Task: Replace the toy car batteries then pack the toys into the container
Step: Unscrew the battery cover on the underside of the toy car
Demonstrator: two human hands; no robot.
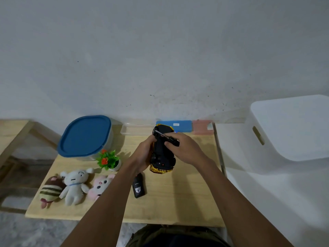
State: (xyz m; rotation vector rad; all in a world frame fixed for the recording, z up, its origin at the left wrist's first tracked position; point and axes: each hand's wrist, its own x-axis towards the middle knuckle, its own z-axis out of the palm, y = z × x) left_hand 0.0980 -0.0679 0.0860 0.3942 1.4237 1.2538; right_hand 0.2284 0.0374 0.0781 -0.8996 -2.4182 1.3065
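A: So, where does the toy car (pixel 162 148) lie from each grip?

B: It is held belly-up above the desk (pixel 187 193), its long axis running away from the person, gold nose nearest the body. The left hand (pixel 144 154) is clamped on the car's left flank. The right hand (pixel 185 148) is closed around a screwdriver (pixel 164 135), whose shaft slants up and left across the underside toward the far end.

A: Which hand is nearer the work?

B: The right, I judge. The tip sits over the far part of the chassis, so the coming move turns on meeting a screw there; I cannot make out the screw itself.

A: And the count?

B: One car, one screwdriver, one black remote (pixel 139 187) lying on the desk just beside the left forearm. Three plush toys (pixel 73 186) in a row at the near left. One blue-lidded container (pixel 85 136) at the far left, lid on. One small potted plant (pixel 108 160). No loose batteries that I can see.
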